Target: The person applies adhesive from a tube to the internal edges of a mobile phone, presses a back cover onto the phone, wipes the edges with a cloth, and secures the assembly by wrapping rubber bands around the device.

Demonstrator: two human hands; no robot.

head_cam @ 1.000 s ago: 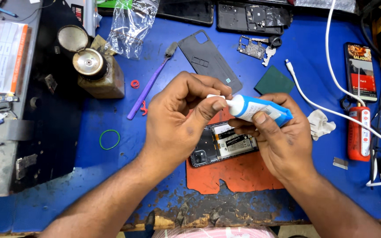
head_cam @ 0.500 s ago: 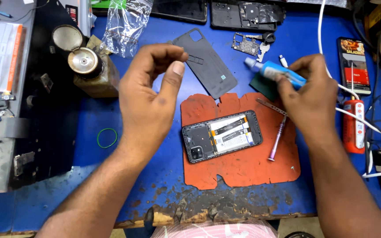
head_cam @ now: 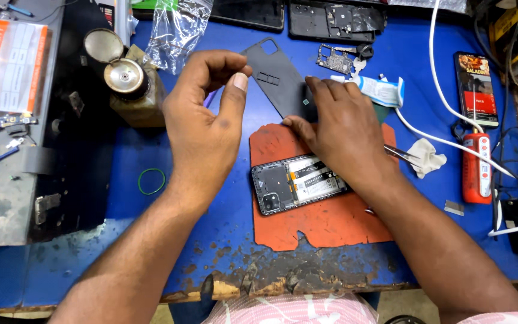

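The right hand (head_cam: 346, 129) covers the lower corner of the dark back cover (head_cam: 277, 81) and part of the glue tube (head_cam: 382, 91). Its arm hides one end of the open phone (head_cam: 298, 183) and most of the tweezers (head_cam: 406, 156). The top edge cuts off the plastic bag (head_cam: 178, 27).

Matt plastic back cover (head_cam: 277, 81), worn orange mat (head_cam: 325, 222)

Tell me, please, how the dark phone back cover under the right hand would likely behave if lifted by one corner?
The back cover looks like a thin flat plastic sheet, so it is probably light and may flex slightly. Its smooth face could slide easily on the blue bench. The right hand rests on its lower edge, which likely keeps it from skidding.
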